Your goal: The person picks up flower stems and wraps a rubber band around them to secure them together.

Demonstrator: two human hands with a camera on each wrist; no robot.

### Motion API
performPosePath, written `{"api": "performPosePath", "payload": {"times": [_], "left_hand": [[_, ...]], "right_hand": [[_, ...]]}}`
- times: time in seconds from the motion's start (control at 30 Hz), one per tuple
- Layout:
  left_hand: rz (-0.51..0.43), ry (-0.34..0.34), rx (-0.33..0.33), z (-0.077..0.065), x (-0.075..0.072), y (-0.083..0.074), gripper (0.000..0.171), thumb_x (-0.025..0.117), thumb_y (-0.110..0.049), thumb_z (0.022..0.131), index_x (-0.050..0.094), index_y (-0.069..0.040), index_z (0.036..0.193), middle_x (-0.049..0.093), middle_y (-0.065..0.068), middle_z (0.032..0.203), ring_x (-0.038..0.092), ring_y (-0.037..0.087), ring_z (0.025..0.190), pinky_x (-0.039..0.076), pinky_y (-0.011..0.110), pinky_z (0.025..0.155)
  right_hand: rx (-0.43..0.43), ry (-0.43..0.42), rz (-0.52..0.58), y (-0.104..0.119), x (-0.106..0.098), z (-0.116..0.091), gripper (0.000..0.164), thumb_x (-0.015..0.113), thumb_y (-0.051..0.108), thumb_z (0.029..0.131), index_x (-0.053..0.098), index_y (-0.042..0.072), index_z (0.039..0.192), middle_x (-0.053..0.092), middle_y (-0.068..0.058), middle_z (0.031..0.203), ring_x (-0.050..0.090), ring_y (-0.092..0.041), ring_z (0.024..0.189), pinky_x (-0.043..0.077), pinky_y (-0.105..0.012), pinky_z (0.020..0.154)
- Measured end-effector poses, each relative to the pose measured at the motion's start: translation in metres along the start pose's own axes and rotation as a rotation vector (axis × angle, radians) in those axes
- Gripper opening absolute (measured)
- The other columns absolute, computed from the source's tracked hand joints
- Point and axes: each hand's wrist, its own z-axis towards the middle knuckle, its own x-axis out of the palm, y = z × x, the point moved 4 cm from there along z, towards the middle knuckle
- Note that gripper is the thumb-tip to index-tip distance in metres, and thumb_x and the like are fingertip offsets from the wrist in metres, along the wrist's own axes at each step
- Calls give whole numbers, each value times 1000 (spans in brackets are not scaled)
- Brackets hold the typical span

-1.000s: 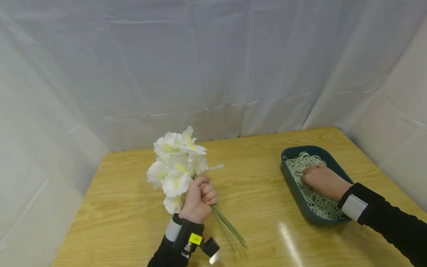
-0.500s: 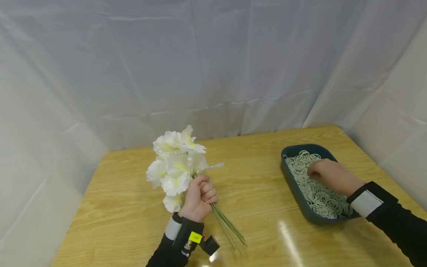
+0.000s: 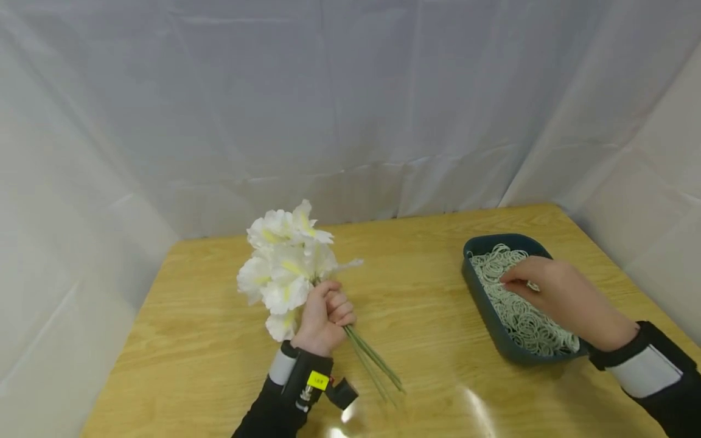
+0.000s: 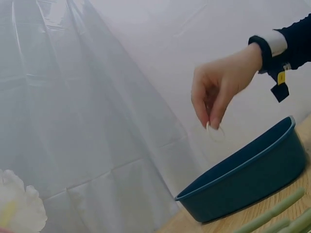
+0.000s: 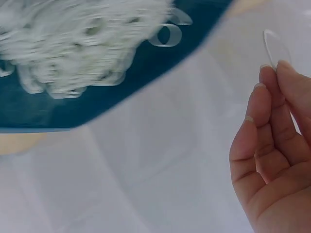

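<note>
My left hand [image 3: 327, 319] grips a bunch of white flowers [image 3: 287, 267] by the green stems [image 3: 378, 364], just below the blooms. The stems slant down to the right past my fist. Over a dark teal tub [image 3: 490, 322], my right hand [image 3: 564, 298] pinches one pale rubber band [image 5: 268, 46] between thumb and index finger. In the left wrist view the band [image 4: 209, 132] hangs as a loop above the tub's rim. Many pale rubber bands [image 3: 533, 328] fill the tub.
The wooden table [image 3: 416, 286] carries the tub on its right side. White sheeting [image 3: 356, 109] hangs behind the table and along both sides. A small black device [image 3: 341, 394] sticks out from my left wrist strap.
My right hand has come up out of the pile of rubber bands and shifted right, now pinching one band. My left hand still holds the flowers in nearly the same place.
</note>
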Motion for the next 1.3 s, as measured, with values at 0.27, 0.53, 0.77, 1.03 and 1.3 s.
{"api": "performPosePath", "payload": {"times": [0.27,0.53,0.77,1.03,1.3], "left_hand": [[-14,1,21,0,4,-2,49,32,-15,103,13,-18,58,8,-8,56,5,5,51,9,15,51],[0,-24,33,-1,5,-5,49,35,-15,103,14,-19,58,8,-8,57,6,6,51,14,14,47],[-15,-18,19,-2,5,-3,50,33,-16,104,12,-19,59,7,-8,58,4,7,52,12,15,48],[-19,-29,12,-3,7,-2,50,34,-16,104,12,-19,59,8,-9,57,7,5,48,15,14,46],[-39,-43,7,-5,8,-3,51,34,-17,104,14,-20,58,9,-10,56,8,4,48,17,13,44]], "right_hand": [[-329,-200,227,72,-1,-5,40,44,41,105,72,19,87,68,12,83,61,-1,73,49,-10,70],[-472,-73,423,132,17,-14,16,59,25,102,71,22,94,65,15,89,56,4,82,46,-6,78],[-540,24,482,158,35,-8,7,71,19,94,73,23,98,68,17,89,58,3,82,45,-5,80],[-494,82,414,168,48,2,7,77,19,88,74,24,93,67,17,86,57,5,79,43,-3,74],[-446,64,411,169,52,9,17,84,12,79,76,21,90,68,13,86,60,4,80,46,-6,74]]}}
